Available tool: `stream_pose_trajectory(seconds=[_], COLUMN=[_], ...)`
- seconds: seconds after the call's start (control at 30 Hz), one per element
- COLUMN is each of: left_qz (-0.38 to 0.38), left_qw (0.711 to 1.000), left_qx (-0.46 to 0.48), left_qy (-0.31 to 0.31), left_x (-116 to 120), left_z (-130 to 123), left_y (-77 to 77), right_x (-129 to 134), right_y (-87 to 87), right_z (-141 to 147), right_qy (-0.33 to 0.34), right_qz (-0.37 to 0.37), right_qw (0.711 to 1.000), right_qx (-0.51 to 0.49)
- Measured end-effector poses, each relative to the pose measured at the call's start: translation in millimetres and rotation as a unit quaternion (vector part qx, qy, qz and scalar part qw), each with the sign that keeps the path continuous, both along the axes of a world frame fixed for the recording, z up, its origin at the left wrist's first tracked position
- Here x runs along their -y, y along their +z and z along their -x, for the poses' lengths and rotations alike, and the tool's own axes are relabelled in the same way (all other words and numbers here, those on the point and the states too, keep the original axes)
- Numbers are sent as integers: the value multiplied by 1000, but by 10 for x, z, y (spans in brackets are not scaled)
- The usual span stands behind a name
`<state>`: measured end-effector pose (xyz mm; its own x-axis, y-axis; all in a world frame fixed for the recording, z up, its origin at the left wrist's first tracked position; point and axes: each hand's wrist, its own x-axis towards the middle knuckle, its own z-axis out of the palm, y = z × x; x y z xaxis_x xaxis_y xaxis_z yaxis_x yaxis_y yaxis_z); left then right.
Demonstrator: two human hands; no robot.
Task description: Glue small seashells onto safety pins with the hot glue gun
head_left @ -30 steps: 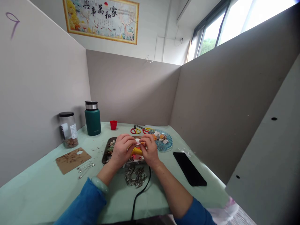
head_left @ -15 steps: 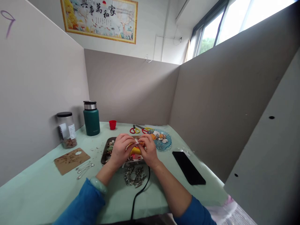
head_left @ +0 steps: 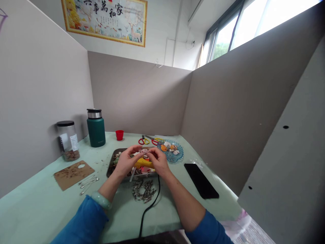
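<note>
Both hands meet above a metal tray (head_left: 109, 168) of small colourful pieces. My left hand (head_left: 127, 160) and my right hand (head_left: 158, 160) pinch a small pinkish-white piece (head_left: 144, 151) between their fingertips; its exact shape is too small to tell. Under the fingers, a yellow tool (head_left: 142, 164) lies over the tray, and a black cord (head_left: 149, 207) runs from near it toward the front edge. A pile of silver metal clips (head_left: 144, 191) is just in front of the tray.
A blue plate (head_left: 180, 156) with small pieces and scissors (head_left: 143, 140) are behind the tray. Leftward stand a red cup (head_left: 119, 135), green bottle (head_left: 96, 132) and jar (head_left: 68, 141), with cardboard (head_left: 73, 174) and safety pins (head_left: 88, 182) nearer. A black phone (head_left: 201, 181) lies right.
The hands have shifted slightly, and their fingers have opened a little around the piece, so more of it and the yellow tool shows. The whole view has moved slightly.
</note>
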<state>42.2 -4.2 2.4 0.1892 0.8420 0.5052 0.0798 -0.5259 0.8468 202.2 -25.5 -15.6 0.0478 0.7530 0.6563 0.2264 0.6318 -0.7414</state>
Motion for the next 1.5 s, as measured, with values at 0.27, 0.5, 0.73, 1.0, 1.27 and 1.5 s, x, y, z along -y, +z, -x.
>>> stream_pose_trajectory(seconds=[0.27, 0.5, 0.73, 1.0, 1.27, 1.5], left_qz=[124, 143, 143, 138, 117, 55], left_qw=[985, 982, 980, 981, 987, 996], left_qx=[100, 96, 96, 91, 74, 51], left_qy=[-72, -74, -97, -99, -81, -48], left_x=[82, 110, 119, 138, 144, 68], left_z=[-17, -24, -21, -41, -27, -20], left_y=[78, 102, 104, 103, 115, 54], right_x=[17, -19, 15, 0, -12, 22], right_y=[41, 29, 61, 30, -6, 41], right_z=[3, -23, 21, 22, 17, 13], right_qy=[7, -17, 18, 32, 44, -2], right_qz=[43, 15, 23, 43, 32, -28], right_qw=[998, 999, 999, 998, 998, 1000], right_qx=[-45, -24, -37, -39, -28, -9])
